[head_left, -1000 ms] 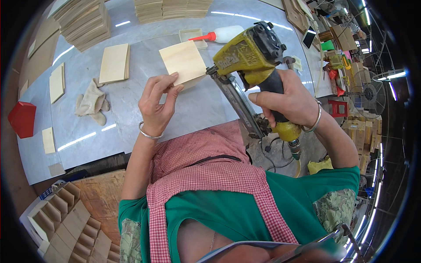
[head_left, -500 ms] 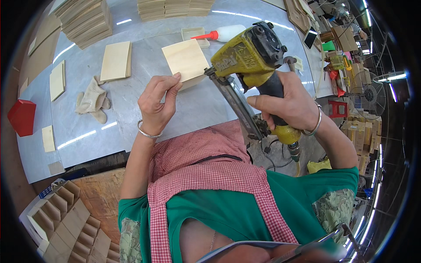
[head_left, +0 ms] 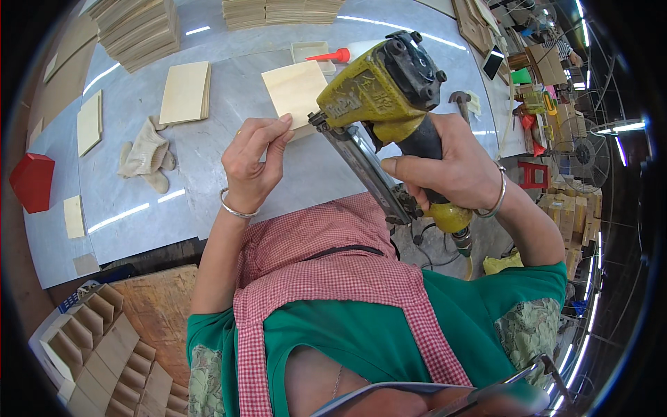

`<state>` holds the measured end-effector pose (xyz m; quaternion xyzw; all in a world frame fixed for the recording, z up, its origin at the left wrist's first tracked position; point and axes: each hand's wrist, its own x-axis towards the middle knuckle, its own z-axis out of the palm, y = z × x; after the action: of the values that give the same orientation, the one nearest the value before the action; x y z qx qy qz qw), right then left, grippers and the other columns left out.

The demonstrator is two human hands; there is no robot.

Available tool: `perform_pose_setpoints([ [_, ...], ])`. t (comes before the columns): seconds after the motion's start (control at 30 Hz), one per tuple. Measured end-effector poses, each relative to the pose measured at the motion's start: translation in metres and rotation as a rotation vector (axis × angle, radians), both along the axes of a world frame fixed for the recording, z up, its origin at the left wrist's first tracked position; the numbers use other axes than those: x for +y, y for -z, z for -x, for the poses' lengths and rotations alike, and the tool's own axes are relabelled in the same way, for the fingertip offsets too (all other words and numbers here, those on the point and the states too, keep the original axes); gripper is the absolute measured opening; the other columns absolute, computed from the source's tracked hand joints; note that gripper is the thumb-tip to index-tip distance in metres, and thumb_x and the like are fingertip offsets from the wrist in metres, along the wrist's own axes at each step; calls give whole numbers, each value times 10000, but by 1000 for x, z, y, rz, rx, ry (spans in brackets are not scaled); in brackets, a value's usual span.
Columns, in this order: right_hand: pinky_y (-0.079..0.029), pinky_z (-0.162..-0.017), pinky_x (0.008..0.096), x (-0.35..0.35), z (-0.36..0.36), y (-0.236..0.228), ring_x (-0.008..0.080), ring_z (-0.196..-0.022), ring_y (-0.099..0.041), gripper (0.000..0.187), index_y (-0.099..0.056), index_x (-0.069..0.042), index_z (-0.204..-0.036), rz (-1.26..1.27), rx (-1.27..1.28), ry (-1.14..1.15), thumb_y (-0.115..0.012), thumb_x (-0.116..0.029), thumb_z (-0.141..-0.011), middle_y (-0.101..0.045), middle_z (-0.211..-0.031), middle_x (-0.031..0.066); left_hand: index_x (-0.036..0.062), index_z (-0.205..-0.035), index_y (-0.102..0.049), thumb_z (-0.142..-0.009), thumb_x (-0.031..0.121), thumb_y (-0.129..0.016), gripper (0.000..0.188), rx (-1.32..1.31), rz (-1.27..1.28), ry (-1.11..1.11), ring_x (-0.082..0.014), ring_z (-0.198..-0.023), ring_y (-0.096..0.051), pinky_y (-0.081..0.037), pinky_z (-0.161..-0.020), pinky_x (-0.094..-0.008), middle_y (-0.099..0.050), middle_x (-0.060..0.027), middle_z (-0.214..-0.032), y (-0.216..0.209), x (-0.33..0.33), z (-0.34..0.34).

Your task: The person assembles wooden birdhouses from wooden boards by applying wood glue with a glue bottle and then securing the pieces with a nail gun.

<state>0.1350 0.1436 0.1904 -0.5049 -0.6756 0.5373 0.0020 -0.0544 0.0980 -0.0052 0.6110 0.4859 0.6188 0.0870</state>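
Note:
My right hand [head_left: 445,160] is wrapped round the black grip of a yellow pneumatic nail gun [head_left: 379,87], its hose fitting hanging down below. The gun's nose touches or nearly touches the near edge of a pale wooden panel piece [head_left: 292,90] on the table. At that piece's near left corner, my left hand [head_left: 251,156] pinches the edge between thumb and fingers. Behind it lie a white glue bottle with a red nozzle [head_left: 340,55] and a shallow wooden tray [head_left: 310,53], partly covered. What stands under the panel is mostly hidden.
Stacked boards [head_left: 139,31] and more thin panels [head_left: 185,92] lie on the grey table [head_left: 229,76]. A cotton glove [head_left: 147,154], a red box [head_left: 33,182] and a hammer [head_left: 460,101] are also there. Compartmented wooden boxes [head_left: 104,347] stand at lower left, a fan [head_left: 582,149] at right.
The nail gun has moved left along the panel's near edge, now closer to my left fingers. My left hand still pinches the piece, which has shifted slightly.

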Motion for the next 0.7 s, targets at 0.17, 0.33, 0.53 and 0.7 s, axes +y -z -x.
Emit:
perform_pose_setpoints([
  [0.17, -424, -402, 233, 6, 0, -3, 88, -428, -535, 241, -576, 52, -928, 8, -88, -89, -643, -127, -782, -555, -542, 35, -12, -900, -651, -741, -63, -680, 169, 14, -10, -16, -185, -725, -641, -498, -637, -251, -659, -115, -813, 1, -1, -1],
  [0.33, -418, -406, 235, 7, 3, -3, 83, -430, -529, 276, -585, 52, -971, -51, -109, -119, -646, -132, -775, -551, -541, 33, 14, -934, -657, -735, -35, -691, 208, 8, -55, -35, -168, -659, -607, -481, -569, -261, -625, -87, -772, 4, 2, 0],
  [0.53, -426, -414, 244, 0, 4, -1, 86, -434, -522, 240, -548, 73, -843, -59, -62, -51, -620, -137, -750, -549, -534, 44, -7, -912, -625, -858, 139, -633, 156, -896, 376, 299, -99, -723, -562, -456, -691, -237, -621, -35, -818, -7, 4, 7],
  [0.7, -415, -416, 237, -2, 7, -4, 76, -446, -517, 247, -548, 70, -844, -54, -62, -40, -632, -146, -759, -545, -535, 36, 52, -851, -625, -861, 243, -647, 192, -829, 606, 294, -44, -644, -437, -356, -605, -194, -556, 36, -730, -8, 18, 11],
])
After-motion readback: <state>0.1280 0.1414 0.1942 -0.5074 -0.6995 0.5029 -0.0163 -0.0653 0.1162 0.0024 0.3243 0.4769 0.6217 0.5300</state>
